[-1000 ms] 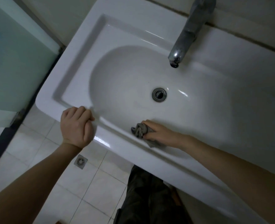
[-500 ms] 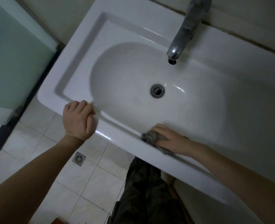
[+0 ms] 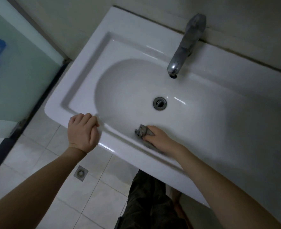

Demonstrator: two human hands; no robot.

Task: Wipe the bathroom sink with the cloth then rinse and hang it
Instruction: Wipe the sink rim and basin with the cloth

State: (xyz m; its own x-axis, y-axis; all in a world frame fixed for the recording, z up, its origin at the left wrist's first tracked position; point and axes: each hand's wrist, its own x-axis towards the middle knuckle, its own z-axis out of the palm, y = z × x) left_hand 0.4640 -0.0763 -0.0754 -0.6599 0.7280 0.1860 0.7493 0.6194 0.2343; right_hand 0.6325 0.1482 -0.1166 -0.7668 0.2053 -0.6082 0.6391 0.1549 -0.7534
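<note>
Cloth (image 3: 142, 131): grey, bunched; on the near inner slope of the basin, about 7 o'clock from the drain (image 3: 159, 103); touching the porcelain.
Right hand (image 3: 159, 139): grasping the cloth, fingers curled over it, pressing it to the basin wall; a tail of fabric trails under the palm toward 5 o'clock.
Left hand (image 3: 82, 131): clenched into a fist, holding nothing; knuckles rest on the front rim, about 8 o'clock from the drain, well apart from the cloth.
Sink (image 3: 90, 66): white, rectangular, oval bowl; glossy highlights on the front edge.
Faucet (image 3: 184, 47): dull metal, at 12 o'clock from the drain; spout over the bowl, no water visible.
Floor: pale tiles below the sink; a small square floor drain (image 3: 80, 173) at 7 o'clock in view.
Glass panel (image 3: 12, 71): frosted, at 9 o'clock, dark frame along its base.
Trousers (image 3: 151, 202): dark, at 6 o'clock, under the sink's front edge.
</note>
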